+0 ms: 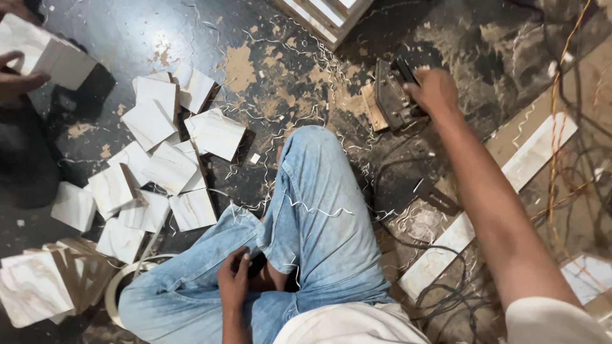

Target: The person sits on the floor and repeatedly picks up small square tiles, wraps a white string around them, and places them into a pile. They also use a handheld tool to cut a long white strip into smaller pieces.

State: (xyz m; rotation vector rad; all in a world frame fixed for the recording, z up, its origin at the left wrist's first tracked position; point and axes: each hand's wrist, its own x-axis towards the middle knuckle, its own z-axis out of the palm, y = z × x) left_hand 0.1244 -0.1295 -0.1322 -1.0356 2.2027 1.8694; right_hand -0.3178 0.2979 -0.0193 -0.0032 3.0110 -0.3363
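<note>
As I look down from the head view, my right hand [435, 91] is stretched out and closed over the grey power tool [393, 95] on the shaving-strewn floor [280, 70], beyond my bent knee [317, 150]; my left hand [234, 278] rests loosely curled on my jeans, well apart from the tool; pale wooden squares [167, 167] lie scattered left of the knee; another person's hand [16, 79] holds a square far left.

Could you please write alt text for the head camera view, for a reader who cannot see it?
A person in blue jeans sits on a dark, shavings-strewn floor, right hand on a power tool, left hand resting by the folded legs. Pale square panels lie scattered nearby; another person's hand holds one.
</note>
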